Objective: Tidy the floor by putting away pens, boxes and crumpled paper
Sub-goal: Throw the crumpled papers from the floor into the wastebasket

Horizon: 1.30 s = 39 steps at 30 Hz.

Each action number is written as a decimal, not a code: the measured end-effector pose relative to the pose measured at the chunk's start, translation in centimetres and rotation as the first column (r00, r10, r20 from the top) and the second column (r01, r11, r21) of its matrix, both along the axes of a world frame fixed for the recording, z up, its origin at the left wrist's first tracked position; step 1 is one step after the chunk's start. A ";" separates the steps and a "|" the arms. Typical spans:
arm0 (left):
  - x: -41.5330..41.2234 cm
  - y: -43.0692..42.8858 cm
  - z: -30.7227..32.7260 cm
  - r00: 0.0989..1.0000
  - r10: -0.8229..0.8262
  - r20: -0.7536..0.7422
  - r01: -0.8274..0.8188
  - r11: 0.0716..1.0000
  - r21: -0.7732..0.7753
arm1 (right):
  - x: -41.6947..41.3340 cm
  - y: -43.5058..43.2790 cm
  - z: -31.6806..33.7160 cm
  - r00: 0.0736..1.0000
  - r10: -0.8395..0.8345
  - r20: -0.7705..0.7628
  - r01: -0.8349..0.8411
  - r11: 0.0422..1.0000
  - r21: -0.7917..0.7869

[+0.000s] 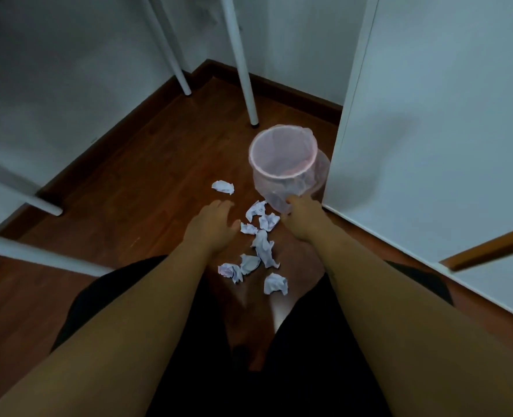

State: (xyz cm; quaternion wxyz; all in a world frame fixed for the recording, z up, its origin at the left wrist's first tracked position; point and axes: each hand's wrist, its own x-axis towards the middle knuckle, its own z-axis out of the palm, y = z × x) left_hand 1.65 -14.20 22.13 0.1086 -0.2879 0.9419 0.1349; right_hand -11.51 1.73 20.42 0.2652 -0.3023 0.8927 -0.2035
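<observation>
The left hand [216, 219], fingers straight and holding nothing, hovers beside the crumpled paper [264, 248] scattered on the floor [122, 188], while the right hand [299, 213] touches the bin [264, 188] by the floor's right edge, probably steadying it for loading; whether its fingers curl cannot be told.

We see a pale pink, see-through bin [279, 176] lined with a thin bag, tipped so its mouth faces us. The right hand [299, 219] grips its near wall. White crumpled paper balls [264, 248] lie on the wooden floor in a loose string from the bin's base back towards us. A lone ball [222, 187] sits apart, just left of the bin.
</observation>
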 end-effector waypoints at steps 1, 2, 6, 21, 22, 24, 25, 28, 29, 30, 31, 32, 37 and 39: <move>0.0 -0.2 -0.8 1.000 0.012 -0.006 -0.011 1.000 0.017 | 0.3 -0.2 -0.5 1.000 -0.001 0.007 0.001 1.000 0.001; 0.0 -0.6 -2.1 1.000 0.019 0.000 -0.019 0.999 0.044 | 0.6 -0.5 -1.2 1.000 -0.001 0.021 0.001 1.000 0.010; -0.3 -2.9 -8.3 0.998 0.051 0.030 -0.055 0.985 0.161 | 0.4 -2.6 -5.6 0.998 0.007 0.060 -0.013 0.994 0.105; -1.9 -7.6 -25.6 0.965 0.016 0.263 -0.118 0.920 0.375 | -0.5 -7.2 -23.8 0.937 -0.211 0.279 0.150 0.963 0.225; -1.9 -7.7 -26.5 0.961 -0.002 0.277 -0.104 0.924 0.368 | -0.7 -7.6 -24.2 0.942 -0.211 0.260 0.149 0.960 0.238; -2.3 -7.7 -27.5 0.956 -0.031 0.293 -0.076 0.934 0.348 | -1.1 -8.3 -24.9 0.950 -0.176 0.258 0.095 0.949 0.300; -2.6 -7.8 -27.9 0.953 -0.047 0.299 -0.060 0.939 0.339 | -1.2 -8.6 -25.0 0.953 -0.161 0.258 0.068 0.940 0.334; -2.8 -7.9 -29.1 0.942 -0.053 0.330 -0.059 0.946 0.319 | -1.2 -8.7 -26.1 0.959 -0.154 0.239 0.048 0.916 0.398; -2.8 -8.1 -29.5 0.935 -0.051 0.352 -0.064 0.950 0.306 | -1.2 -8.9 -26.1 0.960 -0.150 0.236 0.040 0.908 0.416; -2.6 -8.2 -29.9 0.929 -0.048 0.367 -0.066 0.954 0.293 | -1.1 -9.0 -26.2 0.963 -0.134 0.232 0.023 0.905 0.425; -2.4 -8.5 -30.4 0.923 -0.044 0.381 -0.068 0.959 0.276 | -1.1 -9.2 -26.5 0.965 -0.124 0.230 0.018 0.909 0.417; -2.3 -8.7 -30.9 0.919 -0.042 0.391 -0.069 0.962 0.264 | -1.1 -9.4 -26.8 0.965 -0.122 0.234 0.012 0.905 0.425; -2.0 -9.1 -32.5 0.907 -0.022 0.419 -0.090 0.965 0.246 | -0.6 -10.8 -26.2 0.940 -0.206 0.273 0.069 0.897 0.438; -1.9 -9.2 -32.9 0.903 -0.007 0.430 -0.110 0.963 0.246 | -0.6 -11.1 -26.2 0.959 -0.137 0.249 0.010 0.892 0.452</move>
